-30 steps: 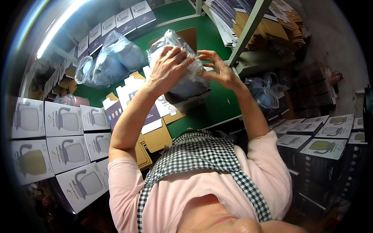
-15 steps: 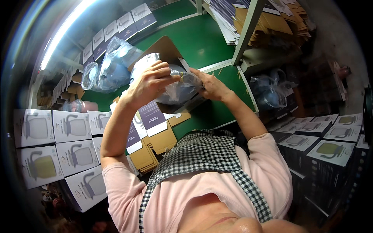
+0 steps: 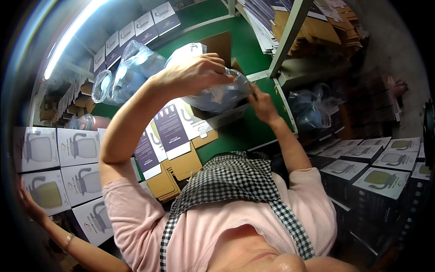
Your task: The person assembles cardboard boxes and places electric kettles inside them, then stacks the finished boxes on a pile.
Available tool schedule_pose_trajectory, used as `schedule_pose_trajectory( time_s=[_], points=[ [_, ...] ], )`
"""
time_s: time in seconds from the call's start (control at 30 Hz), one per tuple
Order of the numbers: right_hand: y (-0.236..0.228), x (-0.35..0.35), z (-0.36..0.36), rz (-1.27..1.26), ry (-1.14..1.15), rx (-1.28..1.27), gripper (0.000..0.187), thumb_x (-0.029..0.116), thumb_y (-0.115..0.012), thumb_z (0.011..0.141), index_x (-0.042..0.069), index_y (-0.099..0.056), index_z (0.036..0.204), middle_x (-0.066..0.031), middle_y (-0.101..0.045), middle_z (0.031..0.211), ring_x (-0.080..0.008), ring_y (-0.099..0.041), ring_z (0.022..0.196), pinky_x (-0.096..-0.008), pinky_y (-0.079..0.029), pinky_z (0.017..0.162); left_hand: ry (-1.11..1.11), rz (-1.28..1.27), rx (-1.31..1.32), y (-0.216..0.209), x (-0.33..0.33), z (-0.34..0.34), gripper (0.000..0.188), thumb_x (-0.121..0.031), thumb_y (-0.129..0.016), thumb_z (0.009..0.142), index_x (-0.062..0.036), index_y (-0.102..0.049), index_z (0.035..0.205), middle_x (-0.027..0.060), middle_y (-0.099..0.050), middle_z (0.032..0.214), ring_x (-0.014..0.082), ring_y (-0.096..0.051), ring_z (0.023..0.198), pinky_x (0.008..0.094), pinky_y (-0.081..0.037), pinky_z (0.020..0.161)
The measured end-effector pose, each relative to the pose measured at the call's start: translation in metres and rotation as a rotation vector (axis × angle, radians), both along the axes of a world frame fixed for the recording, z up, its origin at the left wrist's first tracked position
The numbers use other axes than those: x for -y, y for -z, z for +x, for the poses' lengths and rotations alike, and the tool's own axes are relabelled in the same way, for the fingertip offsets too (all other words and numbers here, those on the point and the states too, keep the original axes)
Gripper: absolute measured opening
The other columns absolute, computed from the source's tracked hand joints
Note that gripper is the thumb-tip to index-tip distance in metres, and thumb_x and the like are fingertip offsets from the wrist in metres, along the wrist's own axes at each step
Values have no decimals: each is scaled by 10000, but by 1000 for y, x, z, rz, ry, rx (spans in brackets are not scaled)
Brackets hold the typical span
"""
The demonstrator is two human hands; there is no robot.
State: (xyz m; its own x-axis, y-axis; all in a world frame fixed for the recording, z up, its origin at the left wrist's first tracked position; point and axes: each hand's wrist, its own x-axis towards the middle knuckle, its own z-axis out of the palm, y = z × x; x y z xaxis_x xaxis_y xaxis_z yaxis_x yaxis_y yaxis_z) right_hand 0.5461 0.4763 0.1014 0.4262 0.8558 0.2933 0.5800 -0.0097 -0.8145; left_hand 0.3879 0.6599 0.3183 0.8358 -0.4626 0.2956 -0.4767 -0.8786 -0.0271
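My left hand is closed on a clear plastic bag with a bluish rounded thing inside, whose kind the film blurs. The bag sits at the mouth of an open carton, brown inside, with raised flaps behind it. My right hand pinches the carton's right edge beside the bag; its fingertips are partly hidden. The carton rests on the green bench. Flat printed cartons lie just left of it.
Bagged blue jugs stand at the back left. Printed boxes are stacked left, more boxes right. Another person's hand touches the left stack. A metal post rises at the right, near flattened cartons.
The carton and bag have shifted slightly right, with both my hands. My left forearm has swung across more. Another person's arm has come in at the lower left.
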Motion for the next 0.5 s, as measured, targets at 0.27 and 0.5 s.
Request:
schedule_pose_trajectory(
  time_s=[0.27, 0.5],
  points=[
    [7, -1, -16, 87, -8, 95, 448, 125, -531, 935, -6, -456, 1357, -282, -648, 840, -440, -647, 784, -476, -521, 723, 229, 185, -379, 134, -7, 43, 84, -58, -646, 775, -68, -685, 849, 66, -679, 843, 250, -649, 939, 357, -512, 864],
    [-23, 7, 5, 136, -167, 424, 557, 297, -647, 891, 80, -506, 1384, -160, -499, 1397, -370, -467, 1263, -451, -391, 1049, -428, -298, -147, 84, 26, -9, 341, -74, -665, 773, -131, -681, 1110, 86, -607, 1104, 297, -547, 1079, 407, -426, 955]
  ],
)
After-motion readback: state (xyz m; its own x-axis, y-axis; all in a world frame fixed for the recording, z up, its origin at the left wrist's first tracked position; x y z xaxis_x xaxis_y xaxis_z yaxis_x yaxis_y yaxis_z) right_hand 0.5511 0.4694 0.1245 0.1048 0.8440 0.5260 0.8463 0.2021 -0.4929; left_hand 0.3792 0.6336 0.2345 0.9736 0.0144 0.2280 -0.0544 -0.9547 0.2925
